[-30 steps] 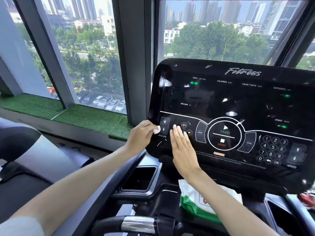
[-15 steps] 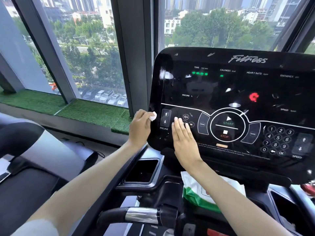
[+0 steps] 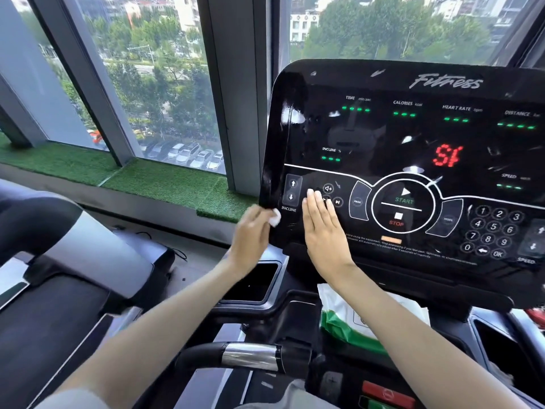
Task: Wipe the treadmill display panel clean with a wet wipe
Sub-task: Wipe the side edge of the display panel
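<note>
The glossy black treadmill display panel point(image 3: 383, 137) fills the right half of the view, with green readouts and red characters lit. My left hand point(image 3: 250, 237) is closed on a small bunched white wet wipe point(image 3: 275, 217), which sits at the panel's lower left edge below the INCLINE buttons. The hand is motion-blurred. My right hand point(image 3: 323, 228) lies flat and open against the panel's lower left, fingers together, tips near the volume buttons.
A green and white wet wipe pack point(image 3: 354, 323) rests in the console tray below the panel. A black cup holder point(image 3: 253, 283) sits left of it. The chromed handlebar point(image 3: 250, 357) crosses the foreground. Windows and a fake-grass ledge point(image 3: 165, 184) lie at left.
My left hand with the wipe has slid down along the panel's left edge. Red characters and more green readouts have lit up. My right hand stays flat in place.
</note>
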Demonstrator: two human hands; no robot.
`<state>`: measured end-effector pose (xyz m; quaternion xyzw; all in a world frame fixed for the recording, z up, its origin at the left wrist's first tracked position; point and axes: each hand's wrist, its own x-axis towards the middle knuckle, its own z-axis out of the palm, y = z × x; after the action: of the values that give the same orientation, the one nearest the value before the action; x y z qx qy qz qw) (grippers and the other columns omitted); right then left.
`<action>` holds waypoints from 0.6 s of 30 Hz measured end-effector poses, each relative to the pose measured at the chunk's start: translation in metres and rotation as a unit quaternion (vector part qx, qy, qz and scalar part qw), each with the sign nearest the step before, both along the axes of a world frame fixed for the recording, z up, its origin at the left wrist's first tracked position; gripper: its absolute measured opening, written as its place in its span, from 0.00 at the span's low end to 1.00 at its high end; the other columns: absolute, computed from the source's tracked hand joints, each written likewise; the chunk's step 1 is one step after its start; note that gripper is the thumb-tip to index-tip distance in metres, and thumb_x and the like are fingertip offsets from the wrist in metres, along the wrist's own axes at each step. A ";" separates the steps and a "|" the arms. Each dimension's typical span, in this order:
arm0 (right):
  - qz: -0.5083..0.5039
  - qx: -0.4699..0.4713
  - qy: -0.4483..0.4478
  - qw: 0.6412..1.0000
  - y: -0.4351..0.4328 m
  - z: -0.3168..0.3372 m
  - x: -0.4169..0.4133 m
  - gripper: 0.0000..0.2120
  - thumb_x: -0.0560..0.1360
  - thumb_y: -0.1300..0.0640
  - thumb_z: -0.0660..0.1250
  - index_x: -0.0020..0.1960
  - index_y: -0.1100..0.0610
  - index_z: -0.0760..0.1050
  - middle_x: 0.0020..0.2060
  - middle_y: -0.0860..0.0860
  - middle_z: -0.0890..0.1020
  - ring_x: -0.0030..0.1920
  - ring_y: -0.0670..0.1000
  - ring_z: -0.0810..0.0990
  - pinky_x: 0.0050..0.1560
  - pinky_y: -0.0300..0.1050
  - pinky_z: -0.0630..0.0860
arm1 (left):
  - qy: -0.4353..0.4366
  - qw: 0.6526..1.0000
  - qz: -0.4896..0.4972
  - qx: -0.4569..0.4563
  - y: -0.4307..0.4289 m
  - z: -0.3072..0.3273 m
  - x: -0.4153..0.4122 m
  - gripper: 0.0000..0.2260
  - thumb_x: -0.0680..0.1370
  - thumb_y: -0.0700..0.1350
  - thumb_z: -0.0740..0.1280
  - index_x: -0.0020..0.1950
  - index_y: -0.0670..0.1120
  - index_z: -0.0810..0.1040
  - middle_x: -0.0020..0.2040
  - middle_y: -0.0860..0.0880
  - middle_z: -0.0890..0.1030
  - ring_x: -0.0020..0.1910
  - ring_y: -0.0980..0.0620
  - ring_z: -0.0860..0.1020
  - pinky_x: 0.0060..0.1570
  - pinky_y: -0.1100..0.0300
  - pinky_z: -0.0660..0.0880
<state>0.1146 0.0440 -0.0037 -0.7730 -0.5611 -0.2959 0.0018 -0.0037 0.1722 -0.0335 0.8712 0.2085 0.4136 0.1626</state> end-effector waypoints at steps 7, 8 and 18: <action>0.006 0.019 -0.008 1.000 0.000 -0.001 0.000 0.28 0.73 0.67 0.42 0.73 0.69 0.54 0.73 0.65 0.57 0.74 0.61 0.55 0.74 0.56 0.52 | -0.028 0.997 0.029 -0.062 0.001 -0.008 -0.004 0.11 0.72 0.29 0.64 0.50 0.40 0.78 0.43 0.45 0.77 0.39 0.51 0.74 0.40 0.57 0.75; 0.006 0.021 -0.007 1.000 0.001 -0.002 0.000 0.27 0.73 0.67 0.43 0.73 0.69 0.54 0.73 0.65 0.57 0.74 0.61 0.55 0.74 0.56 0.52 | -0.037 0.996 0.046 -0.071 0.000 -0.007 -0.004 0.11 0.72 0.28 0.64 0.50 0.40 0.78 0.43 0.46 0.76 0.38 0.53 0.73 0.40 0.59 0.74; 0.008 0.010 -0.007 1.000 -0.001 -0.002 0.000 0.30 0.73 0.67 0.33 0.74 0.69 0.49 0.74 0.65 0.52 0.75 0.61 0.51 0.74 0.55 0.49 | -0.052 0.993 0.049 -0.094 -0.016 -0.022 0.000 0.10 0.76 0.30 0.62 0.52 0.41 0.77 0.45 0.46 0.75 0.40 0.54 0.73 0.42 0.64 0.74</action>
<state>0.1141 0.0426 -0.0061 -0.7667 -0.5641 -0.3065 0.0076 -0.0036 0.1559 -0.0555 0.8182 0.2804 0.4440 0.2339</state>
